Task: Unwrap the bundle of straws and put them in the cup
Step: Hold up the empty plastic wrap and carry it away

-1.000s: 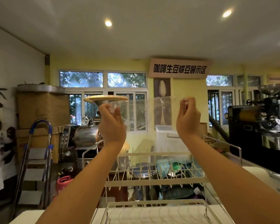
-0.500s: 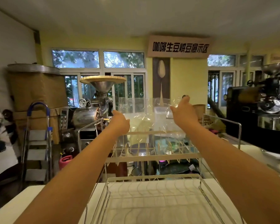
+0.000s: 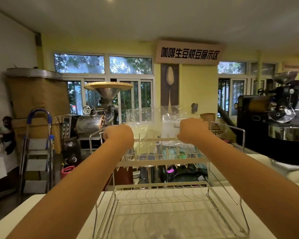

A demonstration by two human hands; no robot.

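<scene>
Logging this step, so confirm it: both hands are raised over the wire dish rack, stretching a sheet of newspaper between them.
Not newspaper. The head view shows the left hand and right hand holding a clear plastic wrapper, see-through to the windows behind. The rest stands: both hands are raised over the wire dish rack.

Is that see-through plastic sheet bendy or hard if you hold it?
Probably floppy: the plastic sheet is crinkled and sags between the left hand and right hand. It looks thin and clear, so likely very light, and could slip from a loose grip.

White countertop [image 3: 41, 209] in a coffee-roasting room | wire dish rack [image 3: 171, 209] stands directly on it, centre frame
</scene>
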